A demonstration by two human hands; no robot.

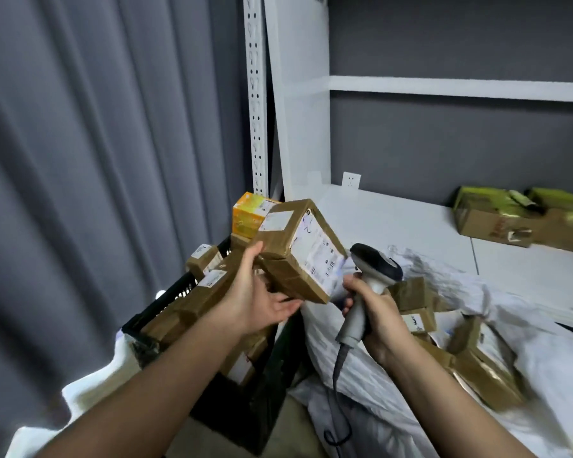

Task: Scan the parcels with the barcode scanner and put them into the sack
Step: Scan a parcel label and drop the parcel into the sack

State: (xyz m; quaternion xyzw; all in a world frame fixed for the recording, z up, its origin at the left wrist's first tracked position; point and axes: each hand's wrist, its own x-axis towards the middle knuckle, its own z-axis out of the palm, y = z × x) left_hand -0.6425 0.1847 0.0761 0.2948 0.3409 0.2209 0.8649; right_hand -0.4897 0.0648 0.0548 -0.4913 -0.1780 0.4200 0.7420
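- Left hand (262, 294) grips taped parcel (298, 251), raised over black crate (245, 401); label print unreadable.
- Right hand (374, 320) clasps barcode scanner (369, 280), aimed at the label.
- White sack (477, 408) on white shelf (411, 223); grey curtain (96, 160) left.

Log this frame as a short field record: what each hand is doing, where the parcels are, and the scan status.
left hand: left hand grips a taped cardboard parcel, raised and tilted, label side facing the scanner
right hand: right hand grips the handle of the corded barcode scanner, head pointed toward the label
unscanned stock: more brown parcels in the black crate, lower left
sack: white sack lies open at right, several parcels already inside
scan status: parcel presented to the scanner, not yet in the sack
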